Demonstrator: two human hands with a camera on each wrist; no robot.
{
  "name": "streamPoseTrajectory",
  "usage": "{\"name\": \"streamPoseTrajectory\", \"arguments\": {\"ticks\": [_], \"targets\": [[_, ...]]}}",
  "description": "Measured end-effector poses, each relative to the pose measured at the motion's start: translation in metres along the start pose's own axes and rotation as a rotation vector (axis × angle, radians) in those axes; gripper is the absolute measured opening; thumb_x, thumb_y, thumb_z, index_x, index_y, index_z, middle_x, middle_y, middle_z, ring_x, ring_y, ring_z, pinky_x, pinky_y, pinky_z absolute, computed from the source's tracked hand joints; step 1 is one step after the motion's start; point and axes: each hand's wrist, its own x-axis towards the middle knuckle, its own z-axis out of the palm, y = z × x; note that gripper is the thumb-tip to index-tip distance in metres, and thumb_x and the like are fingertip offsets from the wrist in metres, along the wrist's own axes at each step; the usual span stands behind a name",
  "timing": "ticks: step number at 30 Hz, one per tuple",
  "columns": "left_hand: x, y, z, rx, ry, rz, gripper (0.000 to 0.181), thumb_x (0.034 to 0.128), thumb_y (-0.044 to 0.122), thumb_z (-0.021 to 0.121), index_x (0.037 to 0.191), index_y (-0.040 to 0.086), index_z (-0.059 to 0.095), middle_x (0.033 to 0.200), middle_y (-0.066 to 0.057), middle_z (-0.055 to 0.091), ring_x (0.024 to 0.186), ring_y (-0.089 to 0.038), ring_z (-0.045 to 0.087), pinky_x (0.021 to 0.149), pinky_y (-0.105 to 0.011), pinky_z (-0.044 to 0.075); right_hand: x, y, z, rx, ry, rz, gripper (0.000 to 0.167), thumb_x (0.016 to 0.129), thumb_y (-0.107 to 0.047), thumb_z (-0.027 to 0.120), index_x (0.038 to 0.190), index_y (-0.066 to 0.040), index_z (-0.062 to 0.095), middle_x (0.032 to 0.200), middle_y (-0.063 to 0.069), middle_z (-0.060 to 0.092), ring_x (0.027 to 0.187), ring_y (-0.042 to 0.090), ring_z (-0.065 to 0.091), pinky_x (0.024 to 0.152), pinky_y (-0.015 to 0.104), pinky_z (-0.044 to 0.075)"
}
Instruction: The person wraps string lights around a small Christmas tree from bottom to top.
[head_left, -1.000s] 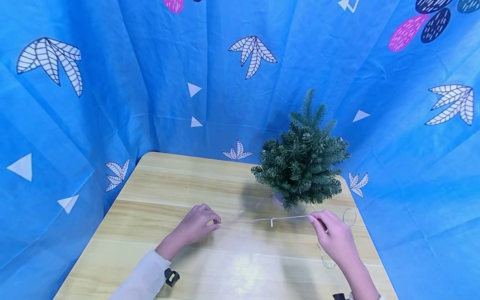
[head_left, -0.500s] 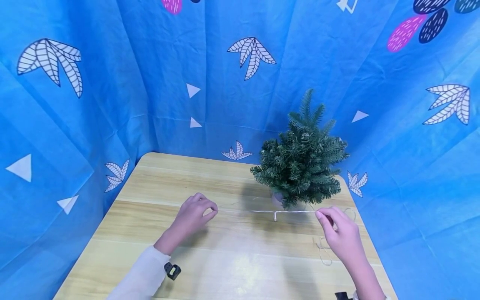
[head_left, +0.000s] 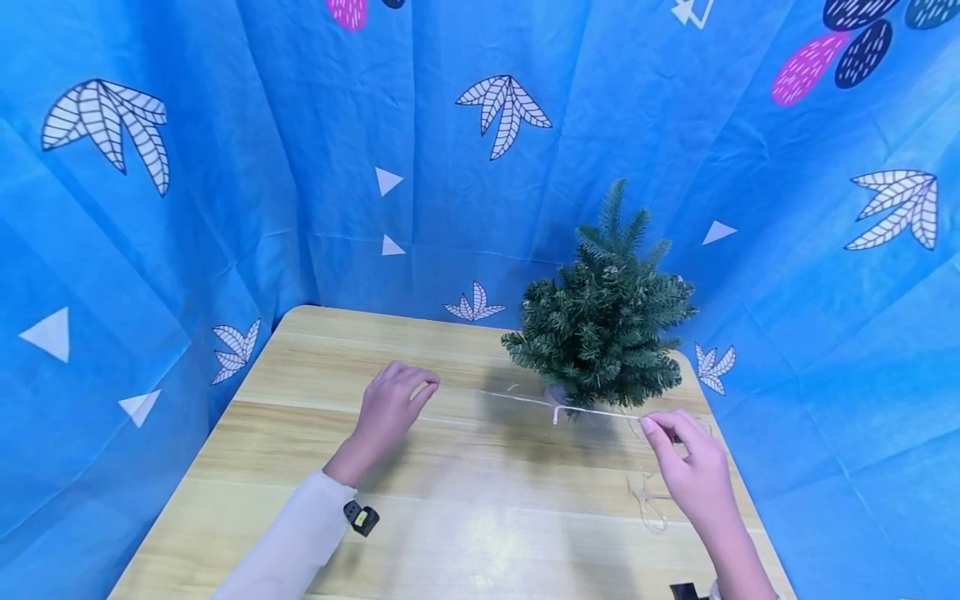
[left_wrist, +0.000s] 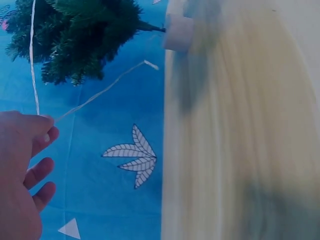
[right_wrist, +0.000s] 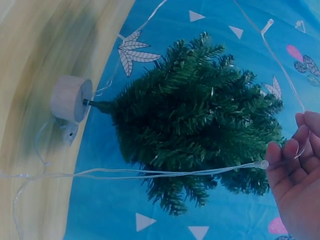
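A clear strand of string lights (head_left: 517,398) stretches between my two hands, with a small bulb (head_left: 556,414) hanging from its middle. My left hand (head_left: 393,404) pinches one part between thumb and forefinger; a loose length with a bulb at its tip (left_wrist: 151,65) trails from that grip in the left wrist view. My right hand (head_left: 696,467) pinches the strand further along, its other fingers curled, and a wire with a bulb (right_wrist: 261,164) runs down from it. Just beyond the strand stands a small artificial Christmas tree (head_left: 603,325) on a round wooden base (right_wrist: 70,98).
More loose wire (head_left: 651,507) lies on the wooden table (head_left: 465,517) beside my right hand. A small pale object (right_wrist: 70,134) sits next to the tree's base. Blue patterned cloth (head_left: 337,167) surrounds the table's back and sides.
My left hand has moved up and away toward the table's back, raising its end of the strand. My right hand has shifted slightly right, and the strand now passes before the tree's foot.
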Motion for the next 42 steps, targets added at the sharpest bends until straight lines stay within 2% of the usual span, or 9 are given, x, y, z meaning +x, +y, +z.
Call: {"name": "streamPoseTrajectory", "arguments": {"ticks": [6,9,14,20,25,29,35,42], "targets": [[0.018,0.003,0.0,-0.053,0.046,-0.018,0.01,0.0945,0.026,0.073,0.104,0.026,0.077,0.103,0.007,0.076,0.091,-0.013,0.057,0.07,-0.032,0.047,0.004,0.002,-0.005,0.005,0.045,-0.03,0.01,0.09,0.001,0.071,0.094,-0.006,0.074,0.082,-0.011,0.064,0.08,-0.005,0.053,0.075,0.01,0.042],[0.025,0.006,0.0,-0.082,0.064,-0.022,0.01,0.0938,0.025,0.073,0.103,0.024,0.077,0.102,0.007,0.077,0.09,-0.013,0.058,0.068,-0.031,0.047,0.008,0.004,-0.008,0.005,0.063,-0.076,0.008,0.091,0.002,0.07,0.093,-0.004,0.074,0.083,-0.01,0.064,0.081,-0.006,0.053,0.075,0.008,0.041],[0.039,0.015,0.0,-0.118,0.063,-0.049,0.012,0.0956,0.028,0.071,0.105,0.024,0.077,0.102,0.007,0.077,0.092,-0.014,0.058,0.07,-0.033,0.048,0.013,0.01,-0.014,0.003,0.097,-0.121,0.007,0.091,0.004,0.069,0.093,-0.001,0.074,0.084,-0.009,0.062,0.081,-0.007,0.052,0.075,0.007,0.04],[0.062,0.026,-0.001,-0.155,0.07,-0.093,0.015,0.0969,0.029,0.07,0.107,0.022,0.077,0.106,0.006,0.077,0.098,-0.015,0.058,0.073,-0.037,0.049,0.014,0.011,-0.02,0.008,0.125,-0.065,0.01,0.091,0.004,0.069,0.096,-0.003,0.074,0.083,-0.012,0.06,0.08,-0.005,0.052,0.074,0.007,0.04],[0.081,0.033,-0.001,-0.203,0.103,-0.089,0.015,0.0971,0.027,0.069,0.107,0.02,0.077,0.104,0.005,0.077,0.098,-0.015,0.057,0.072,-0.037,0.047,0.015,0.012,-0.024,-0.002,0.145,-0.028,0.008,0.092,0.002,0.069,0.097,-0.001,0.074,0.085,-0.016,0.061,0.08,-0.006,0.053,0.074,0.007,0.04],[0.093,0.039,0.0,-0.253,0.106,-0.099,0.015,0.0969,0.028,0.07,0.107,0.02,0.077,0.104,0.006,0.076,0.099,-0.015,0.056,0.077,-0.038,0.046,0.016,0.014,-0.027,-0.009,0.17,0.0,0.007,0.092,0.001,0.069,0.097,-0.001,0.074,0.084,-0.018,0.06,0.077,-0.006,0.053,0.071,0.007,0.04],[0.103,0.051,0.001,-0.35,0.084,-0.137,0.017,0.0969,0.031,0.069,0.108,0.021,0.077,0.104,0.005,0.074,0.102,-0.015,0.055,0.082,-0.041,0.045,0.019,0.017,-0.034,0.002,0.216,0.063,0.008,0.093,-0.001,0.069,0.098,-0.002,0.075,0.08,-0.018,0.059,0.072,-0.003,0.052,0.066,0.007,0.04],[0.108,0.067,0.004,-0.402,0.045,-0.143,0.018,0.0974,0.033,0.068,0.109,0.022,0.077,0.106,0.006,0.074,0.104,-0.017,0.056,0.078,-0.039,0.045,0.022,0.023,-0.044,-0.015,0.292,0.158,0.01,0.095,-0.007,0.069,0.1,0.0,0.075,0.078,-0.02,0.058,0.069,-0.003,0.052,0.064,0.006,0.04]]}}
